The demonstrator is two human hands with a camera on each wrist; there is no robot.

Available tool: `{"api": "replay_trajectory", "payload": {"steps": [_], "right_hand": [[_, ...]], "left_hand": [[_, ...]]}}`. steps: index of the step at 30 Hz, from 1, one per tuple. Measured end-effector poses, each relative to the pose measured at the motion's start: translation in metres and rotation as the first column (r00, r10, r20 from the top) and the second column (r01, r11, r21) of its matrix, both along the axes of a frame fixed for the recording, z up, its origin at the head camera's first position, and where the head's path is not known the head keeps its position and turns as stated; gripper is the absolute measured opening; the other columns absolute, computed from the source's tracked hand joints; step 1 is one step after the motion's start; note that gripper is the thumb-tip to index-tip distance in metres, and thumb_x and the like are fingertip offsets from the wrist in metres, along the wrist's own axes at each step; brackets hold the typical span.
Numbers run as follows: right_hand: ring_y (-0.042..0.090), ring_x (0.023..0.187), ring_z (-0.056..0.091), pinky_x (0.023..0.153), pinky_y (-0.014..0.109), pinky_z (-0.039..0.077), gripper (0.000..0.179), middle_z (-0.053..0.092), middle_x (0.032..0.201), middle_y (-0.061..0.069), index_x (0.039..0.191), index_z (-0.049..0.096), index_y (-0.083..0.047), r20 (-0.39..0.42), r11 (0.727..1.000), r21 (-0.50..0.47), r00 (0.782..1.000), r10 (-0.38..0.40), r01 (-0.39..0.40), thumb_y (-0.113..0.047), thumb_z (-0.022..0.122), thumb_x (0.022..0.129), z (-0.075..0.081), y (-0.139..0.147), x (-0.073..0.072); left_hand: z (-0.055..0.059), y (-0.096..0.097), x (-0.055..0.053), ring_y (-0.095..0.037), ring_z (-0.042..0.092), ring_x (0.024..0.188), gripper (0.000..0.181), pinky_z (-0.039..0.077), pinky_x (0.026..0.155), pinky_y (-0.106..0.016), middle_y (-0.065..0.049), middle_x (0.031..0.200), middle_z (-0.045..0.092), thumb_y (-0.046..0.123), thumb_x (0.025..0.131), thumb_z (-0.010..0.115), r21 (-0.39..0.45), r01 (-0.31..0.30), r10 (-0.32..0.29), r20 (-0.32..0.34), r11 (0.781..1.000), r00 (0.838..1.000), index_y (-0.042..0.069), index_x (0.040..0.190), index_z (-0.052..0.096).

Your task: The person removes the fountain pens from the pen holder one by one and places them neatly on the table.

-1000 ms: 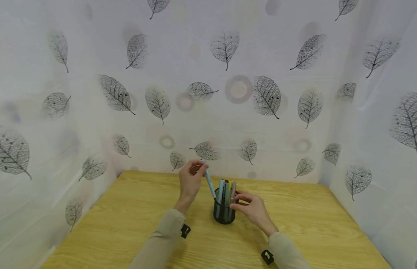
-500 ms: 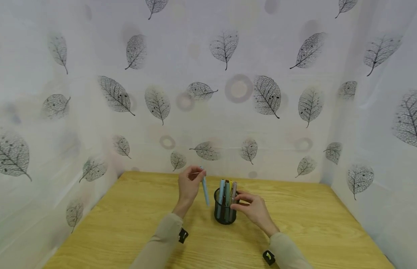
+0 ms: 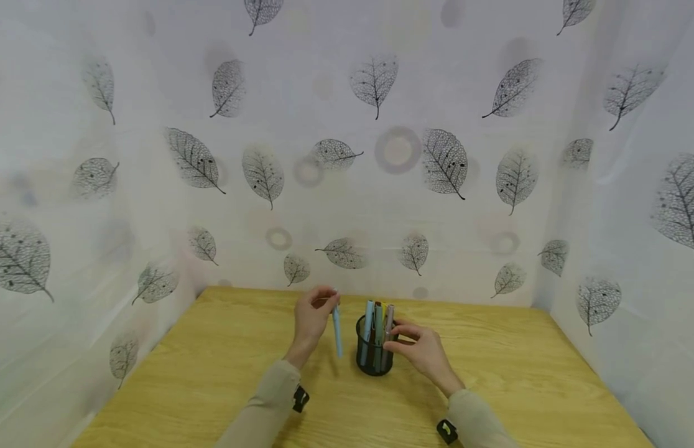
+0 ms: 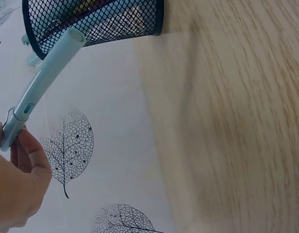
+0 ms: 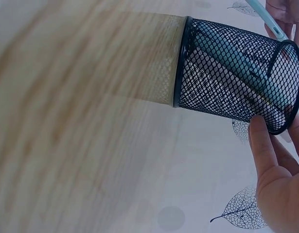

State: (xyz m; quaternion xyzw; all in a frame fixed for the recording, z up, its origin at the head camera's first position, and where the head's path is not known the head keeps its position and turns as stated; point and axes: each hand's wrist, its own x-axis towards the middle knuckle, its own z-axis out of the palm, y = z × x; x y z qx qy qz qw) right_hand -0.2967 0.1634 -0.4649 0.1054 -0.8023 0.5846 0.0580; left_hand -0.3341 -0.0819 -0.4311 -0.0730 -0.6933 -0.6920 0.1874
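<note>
My left hand [image 3: 310, 322] pinches a light blue pen [image 3: 338, 336] near its clip end. The pen hangs steeply tilted, left of the black mesh pen holder [image 3: 374, 364] and apart from it in the head view. In the left wrist view the clip of the pen [image 4: 49, 70] sits by the fingertips, its other end pointing toward the holder. My right hand [image 3: 425, 354] holds the upright holder at its right side near the rim, fingers spread around it in the right wrist view. Several pens stand inside: light blue, green [image 3: 378, 326], yellowish and a greyish-pink one [image 3: 388, 318].
The holder stands on a wooden table [image 3: 240, 348] with its far edge behind the hands. A pale curtain [image 3: 347, 205] printed with leaves surrounds the table at the back and sides. A black device [image 3: 300, 398] is strapped at each wrist.
My left hand has drawn the light blue pen away from the holder's rim, leftward and lower, and the pen now hangs steeper. The right hand stays at the holder.
</note>
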Motion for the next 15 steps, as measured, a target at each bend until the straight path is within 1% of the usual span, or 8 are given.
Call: {"api": "replay_trajectory", "payload": {"steps": [3,8,10,15], "right_hand": [[0.033,0.119,0.061,0.086,0.029,0.058,0.022,0.06,0.137,0.012,0.093,0.075,-0.01,0.009,1.0,0.005,1.0,-0.007,0.007,-0.018,0.085,0.075,-0.0003,0.0,0.0004],[0.032,0.119,0.061,0.086,0.03,0.058,0.023,0.06,0.137,0.011,0.094,0.075,-0.011,0.019,1.0,0.01,1.0,-0.013,0.013,-0.019,0.085,0.075,0.0001,-0.0003,0.0008],[0.032,0.119,0.061,0.086,0.03,0.058,0.023,0.06,0.137,0.011,0.094,0.075,-0.011,0.02,1.0,0.01,1.0,-0.013,0.013,-0.019,0.085,0.075,0.0004,-0.0005,0.0008],[0.032,0.12,0.061,0.086,0.029,0.058,0.022,0.06,0.137,0.011,0.094,0.075,-0.011,0.013,1.0,0.004,1.0,-0.008,0.008,-0.018,0.085,0.076,0.0009,-0.0007,0.0009]], "left_hand": [[-0.0028,-0.0017,-0.0008,-0.035,0.069,0.093,0.017,0.059,0.074,-0.025,-0.021,0.104,0.07,0.006,0.088,0.072,0.004,0.004,-0.004,0.021,1.0,1.0,-0.001,0.104,0.07],[-0.0038,-0.0053,-0.0015,-0.022,0.069,0.087,0.02,0.058,0.072,-0.024,-0.017,0.103,0.071,0.006,0.085,0.075,-0.034,0.01,-0.008,0.047,0.999,0.999,0.0,0.104,0.07],[-0.004,-0.0067,-0.0013,-0.019,0.068,0.086,0.023,0.058,0.073,-0.025,-0.017,0.104,0.07,0.004,0.084,0.075,-0.05,0.024,-0.022,0.056,0.998,0.998,0.001,0.105,0.069],[-0.0047,-0.0086,-0.0022,-0.018,0.068,0.088,0.029,0.059,0.075,-0.027,-0.017,0.106,0.069,-0.004,0.081,0.075,-0.057,0.079,-0.072,0.101,0.995,0.992,-0.001,0.109,0.068]]}}
